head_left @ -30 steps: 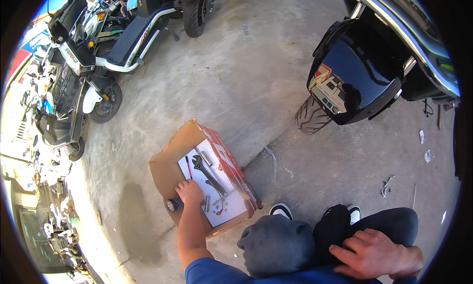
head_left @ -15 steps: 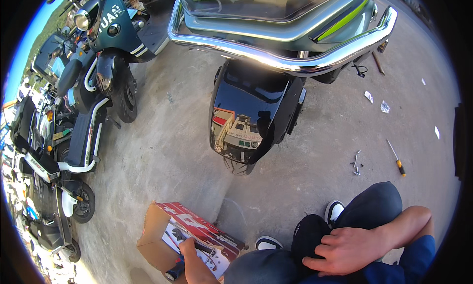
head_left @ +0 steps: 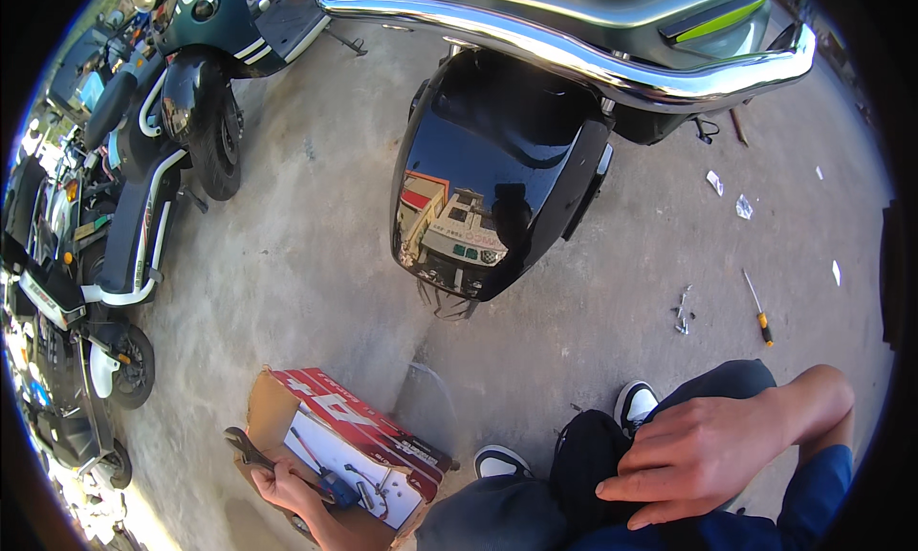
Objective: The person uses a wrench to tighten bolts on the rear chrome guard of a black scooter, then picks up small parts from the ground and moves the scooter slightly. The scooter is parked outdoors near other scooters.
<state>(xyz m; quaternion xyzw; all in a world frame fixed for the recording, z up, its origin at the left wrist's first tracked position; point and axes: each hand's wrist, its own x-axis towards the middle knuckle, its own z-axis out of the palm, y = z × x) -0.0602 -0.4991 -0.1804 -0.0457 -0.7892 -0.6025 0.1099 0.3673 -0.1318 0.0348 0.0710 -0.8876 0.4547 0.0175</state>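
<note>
Over the near left edge of an open cardboard box (head_left: 359, 417), my left hand (head_left: 285, 486) is closed around an adjustable wrench (head_left: 247, 448), its dark jaws pointing up and left. The box has a red and white printed side. In it, beside my hand, lies a blue-handled tool (head_left: 338, 490) with a thin shaft. Small dark metal pieces (head_left: 378, 492) lie on the box's white bottom. My right hand (head_left: 681, 457) rests palm down over my knees, fingers stretched out and holding nothing.
A scooter's black front mudguard (head_left: 488, 168) and chrome bar (head_left: 564, 58) stand ahead. Several parked scooters (head_left: 139, 226) line the left. On the concrete at right lie a yellow-handled screwdriver (head_left: 765, 329), screws (head_left: 683, 312) and clear plastic scraps (head_left: 743, 207).
My left hand has moved left from inside the box to its edge, bringing the wrench out. The right hand stays over the knees. The whole view has shifted slightly.
</note>
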